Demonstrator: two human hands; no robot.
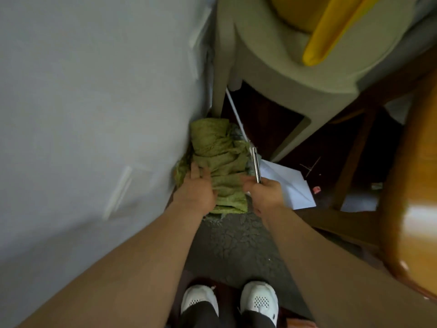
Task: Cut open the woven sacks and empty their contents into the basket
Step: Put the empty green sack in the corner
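Note:
A crumpled green woven sack (220, 159) lies on the dark floor against a pale wall. My left hand (196, 188) rests on the sack's left side with fingers spread over the fabric. My right hand (264, 192) is closed around a thin metal blade (256, 165) that points up and away along the sack's right edge. Whether the right fingers also pinch the sack I cannot tell. No basket is in view.
A pale wall (94, 114) fills the left. A beige plastic stool (272, 74) carrying a yellow item (331, 29) stands behind the sack. White paper (290, 183) lies on the floor to the right, beside wooden furniture (413, 185). My white shoes (229, 301) are below.

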